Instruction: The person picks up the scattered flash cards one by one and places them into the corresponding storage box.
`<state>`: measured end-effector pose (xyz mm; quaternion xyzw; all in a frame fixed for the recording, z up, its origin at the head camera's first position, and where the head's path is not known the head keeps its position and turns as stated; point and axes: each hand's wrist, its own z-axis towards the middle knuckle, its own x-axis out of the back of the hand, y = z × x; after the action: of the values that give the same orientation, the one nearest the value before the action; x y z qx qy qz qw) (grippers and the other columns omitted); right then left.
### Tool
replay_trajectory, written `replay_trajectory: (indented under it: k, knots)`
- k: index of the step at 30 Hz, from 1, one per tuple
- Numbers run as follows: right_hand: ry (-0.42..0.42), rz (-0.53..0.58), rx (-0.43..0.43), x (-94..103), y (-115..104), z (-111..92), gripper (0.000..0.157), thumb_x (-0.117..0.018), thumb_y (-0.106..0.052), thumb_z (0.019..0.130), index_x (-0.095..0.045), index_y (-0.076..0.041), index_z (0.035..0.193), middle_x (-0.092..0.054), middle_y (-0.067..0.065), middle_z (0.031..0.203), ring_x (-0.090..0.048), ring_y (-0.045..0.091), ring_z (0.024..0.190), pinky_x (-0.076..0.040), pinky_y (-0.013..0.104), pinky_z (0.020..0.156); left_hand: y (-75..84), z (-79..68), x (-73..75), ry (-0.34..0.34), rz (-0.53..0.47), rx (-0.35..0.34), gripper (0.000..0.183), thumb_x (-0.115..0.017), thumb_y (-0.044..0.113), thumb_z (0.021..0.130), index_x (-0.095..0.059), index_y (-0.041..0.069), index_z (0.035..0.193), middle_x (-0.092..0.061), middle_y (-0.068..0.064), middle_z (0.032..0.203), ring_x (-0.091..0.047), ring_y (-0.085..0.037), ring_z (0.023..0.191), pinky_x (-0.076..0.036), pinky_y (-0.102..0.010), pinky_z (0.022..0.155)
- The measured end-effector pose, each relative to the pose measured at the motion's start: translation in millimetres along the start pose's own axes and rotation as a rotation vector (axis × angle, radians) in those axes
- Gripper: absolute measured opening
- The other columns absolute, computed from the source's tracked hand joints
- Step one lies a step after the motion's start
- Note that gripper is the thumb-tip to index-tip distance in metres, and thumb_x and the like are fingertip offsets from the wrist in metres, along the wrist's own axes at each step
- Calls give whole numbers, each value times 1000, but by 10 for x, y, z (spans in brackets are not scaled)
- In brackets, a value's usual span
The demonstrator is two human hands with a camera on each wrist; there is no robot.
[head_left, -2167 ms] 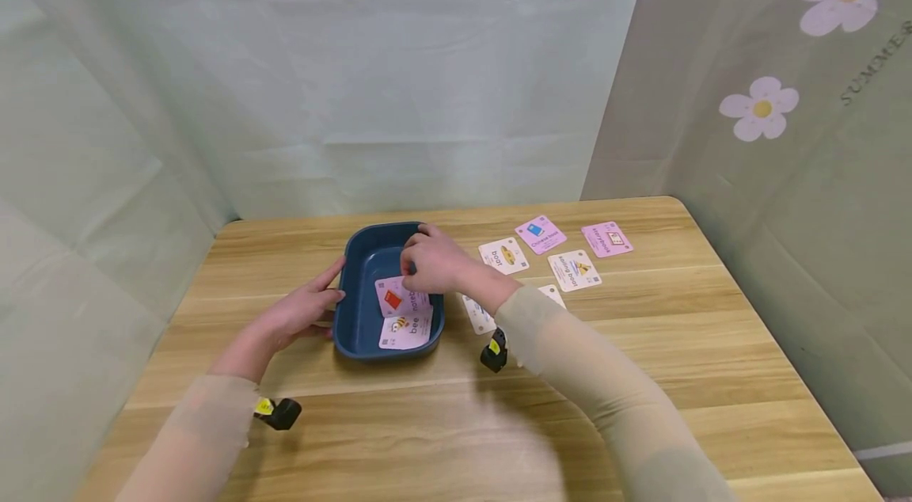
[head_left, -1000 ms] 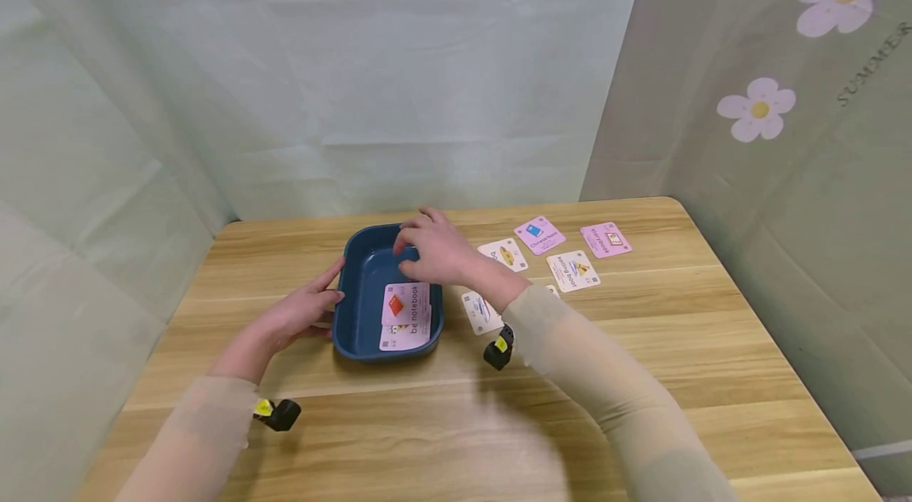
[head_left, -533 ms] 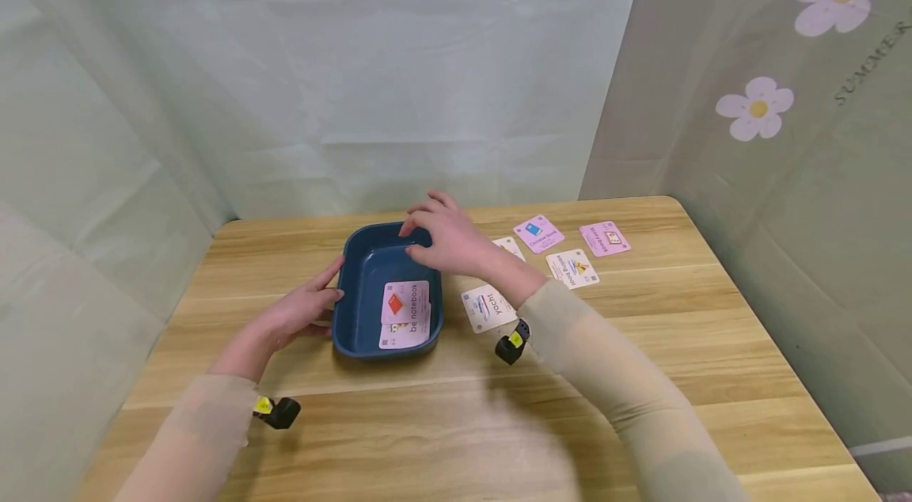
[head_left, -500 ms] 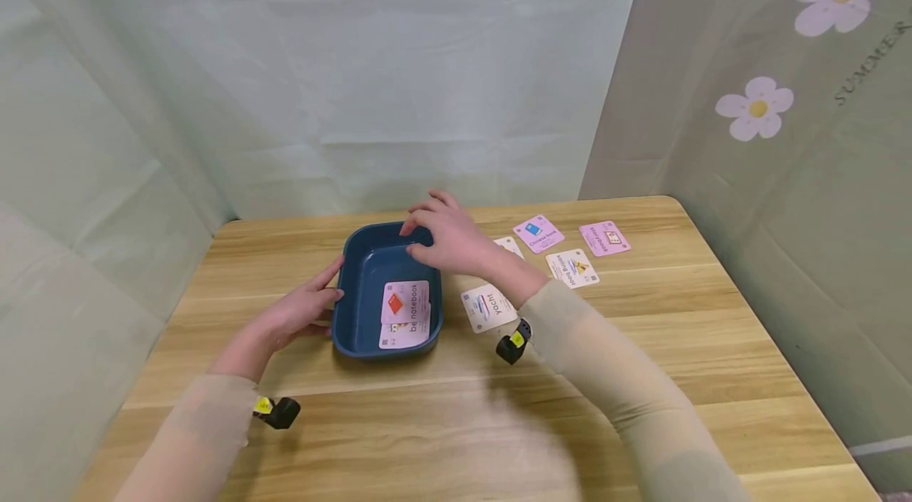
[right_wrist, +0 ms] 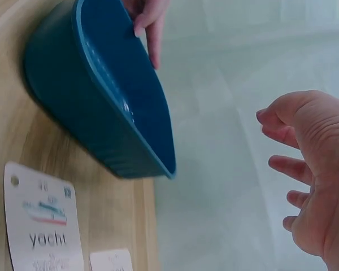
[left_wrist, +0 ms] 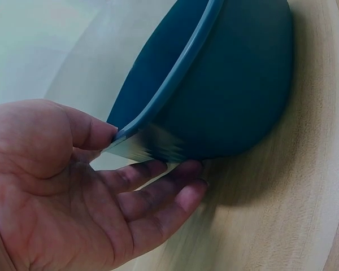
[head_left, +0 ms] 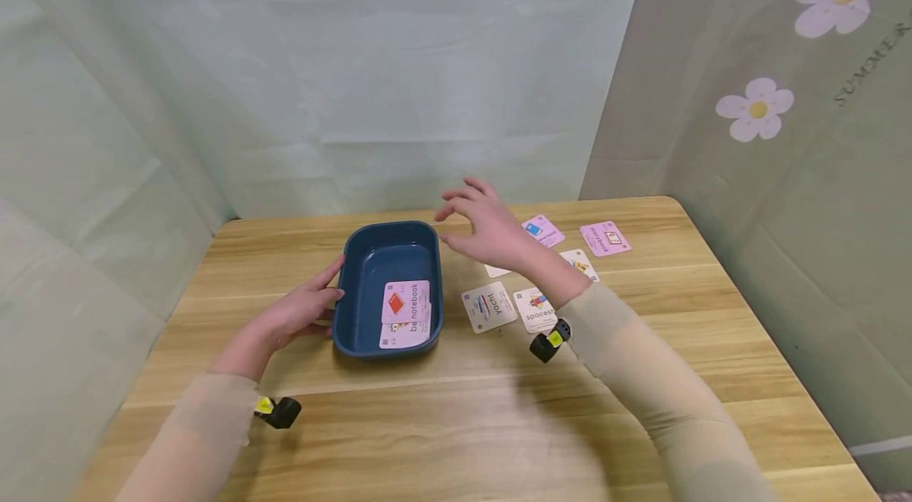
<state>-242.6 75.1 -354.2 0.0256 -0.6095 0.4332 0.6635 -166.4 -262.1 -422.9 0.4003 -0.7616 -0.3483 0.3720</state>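
Note:
A blue plastic box (head_left: 388,237) stands on the table, holding a pink notebook card (head_left: 396,302) that overlaps a pale card (head_left: 395,337). My left hand (head_left: 302,310) grips its left side, thumb on the rim and fingers against the outer wall. Past the opposite side, my right hand (head_left: 492,231) hangs above the table, fingers bent and apart, holding nothing. Below it lie a yacht card (head_left: 488,307) and a partly covered spaceship card (head_left: 534,310). The right hand and arm partly hide a blue-book card (head_left: 545,230) and a boat-picture card (head_left: 580,263).
A pink storybook card (head_left: 606,238) lies at the back right of the wooden table (head_left: 442,431). Pale cloth (head_left: 399,74) hangs behind the back edge. Each wrist carries a small black camera, such as the left wrist camera (head_left: 285,412).
The notebook card has come to rest flat over the bee card in the box. My right hand has let go, risen and moved right, uncovering the spaceship card. The left hand stays put.

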Motion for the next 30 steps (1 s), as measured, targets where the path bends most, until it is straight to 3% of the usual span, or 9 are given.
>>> replay_trajectory:
  k: [10, 21, 30]
  knots:
    - [26, -13, -54, 233, 215, -212, 23, -72, -28, 94, -71, -22, 116, -49, 1, 151, -12, 26, 154, -20, 53, 120, -5, 16, -14, 6, -1, -2, 71, -37, 20, 110, 6, 36, 164, -14, -35, 162, -56, -42, 119, -54, -41, 85]
    - [30, -36, -94, 372, 425, -409, 23, -72, -27, 94, -71, -19, 116, -49, 4, 152, -11, 28, 154, -14, 54, 121, -47, 31, -27, 19, -24, -9, 70, -37, 20, 110, 4, 38, 164, -19, -35, 161, -58, -40, 116, -54, -40, 81]
    - [20, -58, -126, 446, 651, -619, 24, -71, -29, 94, -71, -18, 116, -49, 8, 152, -11, 32, 154, -17, 60, 119, -106, 45, -19, 24, -21, -46, 69, -37, 21, 111, 5, 38, 164, -22, -35, 160, -58, -41, 118, -53, -42, 82]
